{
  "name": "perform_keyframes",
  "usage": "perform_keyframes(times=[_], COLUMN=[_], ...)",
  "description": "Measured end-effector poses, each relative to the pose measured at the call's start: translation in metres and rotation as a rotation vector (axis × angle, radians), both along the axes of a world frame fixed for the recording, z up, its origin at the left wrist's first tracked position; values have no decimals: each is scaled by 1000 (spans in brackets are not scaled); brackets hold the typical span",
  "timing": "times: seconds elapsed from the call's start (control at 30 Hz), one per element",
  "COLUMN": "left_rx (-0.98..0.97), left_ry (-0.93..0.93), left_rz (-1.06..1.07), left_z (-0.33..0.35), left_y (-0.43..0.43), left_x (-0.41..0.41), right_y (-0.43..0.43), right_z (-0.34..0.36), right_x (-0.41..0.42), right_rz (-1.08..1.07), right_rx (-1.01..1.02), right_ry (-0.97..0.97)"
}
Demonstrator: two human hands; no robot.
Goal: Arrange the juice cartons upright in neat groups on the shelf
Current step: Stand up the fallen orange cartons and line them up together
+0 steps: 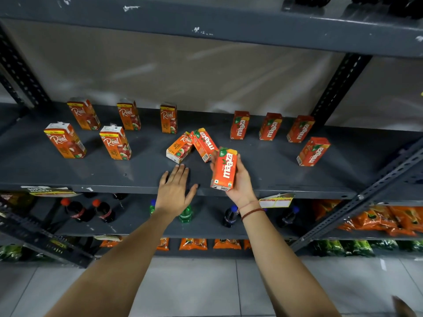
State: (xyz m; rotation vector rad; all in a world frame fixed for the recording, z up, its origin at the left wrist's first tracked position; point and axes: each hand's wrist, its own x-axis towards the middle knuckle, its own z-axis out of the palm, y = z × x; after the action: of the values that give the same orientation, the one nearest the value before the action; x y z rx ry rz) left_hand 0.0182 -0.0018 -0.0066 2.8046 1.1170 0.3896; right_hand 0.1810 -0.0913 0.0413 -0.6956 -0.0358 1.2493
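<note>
My right hand (pixel 240 181) grips an orange Maaza carton (pixel 224 169), held upright above the front of the grey shelf (pixel 274 179). My left hand (pixel 175 191) hovers open and flat over the shelf's front edge, holding nothing. Just beyond it a Real carton (pixel 179 147) and a second Maaza carton (pixel 203 144) lie tipped against each other. Several Real cartons (pixel 115 143) stand upright on the left. Several Maaza cartons (pixel 271 126) stand upright on the right.
A slotted upright post (pixel 338 88) rises at the back right and a diagonal brace (pixel 366 193) crosses the right front. The shelf below holds dark and green soda bottles (pixel 185 213) and orange snack packets (pixel 384 220). The shelf above (pixel 206 24) overhangs.
</note>
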Motion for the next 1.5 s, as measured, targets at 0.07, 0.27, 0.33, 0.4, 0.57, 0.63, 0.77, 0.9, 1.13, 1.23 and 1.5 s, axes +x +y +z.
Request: perform_keyframes(times=[0.07,0.27,0.33,0.4,0.57,0.63,0.77,0.9,1.13,1.23,1.5], left_rx=[3,2,2,-4,-3,-4,-8,-13,-31,-42,-64], left_ry=[-9,-10,-17,-22,-13,-12,0,12,11,10,4], left_rz=[-1,-2,-2,-3,-3,0,9,12,5,7,15], left_z=[0,0,1,3,4,4,3,3,7,7,8], left_y=[0,0,0,-1,-2,-1,-1,-1,-3,-3,-3], left_x=[0,0,0,0,0,0,0,0,0,0,0], right_y=[1,0,0,1,2,3,3,0,-2,0,20], right_z=[5,10,9,10,9,8,4,2,11,21,50], right_x=[-4,-15,-14,-14,-9,-6,-1,13,58,81,117], right_rz=[59,135,140,147,146,135,110,46,5,68,264], right_rx=[9,49,49,41,3,-19,-47,-66,-34,-9,-64], right_ry=[8,-44,-55,-69,-88,-102,-228,-388,-524,-583,-876])
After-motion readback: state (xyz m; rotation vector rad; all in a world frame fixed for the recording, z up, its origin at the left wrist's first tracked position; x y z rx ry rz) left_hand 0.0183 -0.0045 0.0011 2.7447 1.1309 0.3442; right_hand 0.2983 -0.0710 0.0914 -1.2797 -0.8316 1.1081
